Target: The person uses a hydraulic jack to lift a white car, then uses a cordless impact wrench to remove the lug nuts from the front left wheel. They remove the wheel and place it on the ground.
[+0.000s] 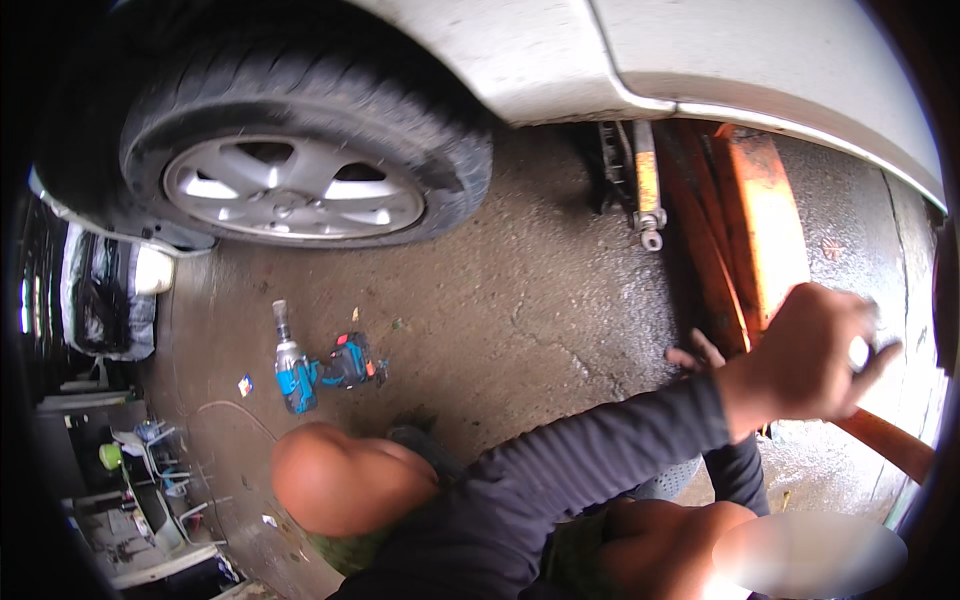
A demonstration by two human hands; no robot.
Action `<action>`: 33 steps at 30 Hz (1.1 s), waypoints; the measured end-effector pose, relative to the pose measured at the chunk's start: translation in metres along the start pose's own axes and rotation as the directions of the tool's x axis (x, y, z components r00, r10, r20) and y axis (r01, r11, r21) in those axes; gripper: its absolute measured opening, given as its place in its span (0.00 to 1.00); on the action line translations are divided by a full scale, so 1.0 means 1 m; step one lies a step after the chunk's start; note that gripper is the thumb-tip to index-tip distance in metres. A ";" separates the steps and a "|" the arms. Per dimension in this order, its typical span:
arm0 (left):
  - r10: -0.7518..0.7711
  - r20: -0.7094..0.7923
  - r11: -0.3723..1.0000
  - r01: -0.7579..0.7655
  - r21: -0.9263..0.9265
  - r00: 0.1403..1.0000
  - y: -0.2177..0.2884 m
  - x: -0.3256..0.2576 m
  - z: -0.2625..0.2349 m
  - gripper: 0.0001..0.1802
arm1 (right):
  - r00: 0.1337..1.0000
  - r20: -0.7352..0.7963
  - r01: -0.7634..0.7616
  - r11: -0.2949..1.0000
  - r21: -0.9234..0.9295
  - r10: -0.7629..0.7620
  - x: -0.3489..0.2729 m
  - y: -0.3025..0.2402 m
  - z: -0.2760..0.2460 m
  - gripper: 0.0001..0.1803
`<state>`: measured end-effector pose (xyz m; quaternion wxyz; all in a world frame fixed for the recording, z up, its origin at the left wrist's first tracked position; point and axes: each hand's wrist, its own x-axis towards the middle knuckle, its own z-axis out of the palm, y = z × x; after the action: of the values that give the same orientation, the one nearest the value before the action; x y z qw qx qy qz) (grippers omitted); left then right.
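My left arm, in a dark ribbed sleeve, reaches across to the right. My left hand [805, 355] is blurred, its fingers curled above an orange steel beam [768, 225]. A bright spot shows at the curled fingers, but I cannot make out what they hold. Behind the left forearm, my right hand [698, 352] shows only in part, its fingers apart beside the lower part of the beam. Its palm is hidden. An orange-and-grey bar [647, 185] with a ring at its end juts from under the white car [560, 60], left of the beam.
A teal-and-black cordless impact wrench [297, 375] with a long socket lies on the wet concrete floor [520, 310]. The car's wheel [300, 190] stands at upper left. A thin hose [235, 405] runs near my bent knee [345, 480]. Cluttered shelving [130, 500] lines the far left.
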<state>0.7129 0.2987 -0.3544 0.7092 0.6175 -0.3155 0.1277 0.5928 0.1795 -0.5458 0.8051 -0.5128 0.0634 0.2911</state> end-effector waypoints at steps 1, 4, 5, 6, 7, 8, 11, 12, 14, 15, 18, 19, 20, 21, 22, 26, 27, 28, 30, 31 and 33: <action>-0.130 -0.166 0.982 0.104 -0.155 0.977 -0.004 -0.012 -0.021 0.17 | 0.998 -0.061 0.015 0.985 0.172 -0.005 0.011 0.000 0.005 0.38; -0.566 -0.528 0.812 0.318 -0.489 0.633 -0.033 -0.069 -0.122 0.25 | 0.978 -0.076 0.211 0.919 0.333 -0.196 0.072 -0.027 0.049 0.37; -0.612 -0.664 0.790 0.291 -0.539 0.431 -0.038 -0.086 -0.157 0.26 | 0.976 -0.113 0.214 0.908 0.359 -0.186 0.093 -0.030 0.060 0.36; -0.671 -0.724 0.739 0.233 -0.632 0.163 -0.051 -0.107 -0.186 0.24 | 0.971 -0.163 0.227 0.904 0.364 -0.178 0.107 -0.035 0.067 0.36; -0.736 -0.677 0.667 0.158 -0.728 -0.012 -0.065 -0.127 -0.203 0.22 | 0.971 -0.180 0.224 0.847 0.481 -0.155 0.119 -0.035 0.055 0.34; -0.758 -0.652 0.648 0.082 -0.757 -0.029 -0.083 -0.154 -0.220 0.20 | 0.971 -0.205 0.205 0.861 0.466 -0.120 0.131 -0.036 0.049 0.32; -0.833 -0.552 0.553 -0.026 -0.833 -0.022 -0.119 -0.217 -0.248 0.19 | 0.961 -0.273 0.120 0.957 0.264 -0.045 0.166 -0.020 0.056 0.11; -0.841 -0.538 0.540 -0.025 -0.841 -0.057 -0.126 -0.229 -0.254 0.18 | 0.949 -0.315 0.125 0.956 0.267 -0.036 0.178 -0.010 0.063 0.10; -0.867 -0.464 0.473 -0.008 -0.881 -0.180 -0.135 -0.242 -0.262 0.22 | 0.941 -0.325 0.160 0.969 0.186 -0.093 0.195 0.000 0.072 0.08; -0.890 -0.404 0.416 -0.011 -0.909 -0.211 -0.139 -0.249 -0.265 0.24 | 0.946 -0.302 0.175 0.971 0.164 -0.119 0.198 -0.002 0.077 0.08; -0.926 -0.312 0.329 -0.052 -0.943 -0.212 -0.146 -0.265 -0.264 0.25 | 0.935 -0.309 0.208 0.975 0.076 -0.176 0.200 -0.011 0.089 0.08; -0.933 -0.285 0.310 -0.088 -0.947 -0.222 -0.144 -0.267 -0.260 0.24 | 0.926 -0.323 0.236 0.967 0.092 -0.195 0.198 -0.012 0.095 0.09; -0.941 -0.274 0.297 -0.096 -0.950 -0.200 -0.145 -0.270 -0.262 0.25 | 0.918 -0.340 0.246 0.965 0.090 -0.203 0.199 -0.012 0.098 0.09; -0.948 -0.264 0.285 -0.105 -0.953 -0.178 -0.147 -0.274 -0.264 0.25 | 0.911 -0.354 0.255 0.963 0.087 -0.210 0.200 -0.012 0.100 0.09; -0.955 -0.254 0.273 -0.116 -0.955 -0.156 -0.149 -0.277 -0.266 0.25 | 0.905 -0.367 0.263 0.961 0.083 -0.216 0.200 -0.012 0.103 0.09; -0.970 -0.209 0.220 -0.078 -0.972 -0.126 -0.149 -0.272 -0.259 0.26 | 0.881 -0.395 0.306 0.951 0.053 -0.261 0.198 -0.008 0.100 0.12; -0.973 -0.195 0.206 -0.081 -0.975 -0.124 -0.148 -0.272 -0.258 0.26 | 0.878 -0.401 0.319 0.944 0.082 -0.261 0.198 -0.006 0.098 0.12; -0.976 -0.179 0.190 -0.082 -0.978 -0.123 -0.149 -0.270 -0.255 0.27 | 0.875 -0.408 0.332 0.937 0.112 -0.261 0.198 -0.005 0.096 0.12; -0.968 -0.186 0.209 -0.129 -0.969 -0.170 -0.142 -0.257 -0.245 0.23 | 0.876 -0.413 0.340 0.927 0.159 -0.251 0.192 -0.008 0.096 0.12; -0.968 -0.199 0.223 -0.158 -0.962 -0.153 -0.139 -0.255 -0.243 0.23 | 0.878 -0.413 0.337 0.925 0.174 -0.242 0.185 -0.009 0.094 0.12; -0.960 -0.243 0.270 -0.227 -0.936 -0.141 -0.144 -0.246 -0.234 0.21 | 0.881 -0.374 0.276 0.957 -0.086 -0.288 0.168 -0.013 0.082 0.17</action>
<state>0.6741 0.5445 -0.6270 0.8687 0.0040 0.4940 0.0351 0.7214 0.3137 -0.5650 0.8030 -0.5756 0.1397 0.0659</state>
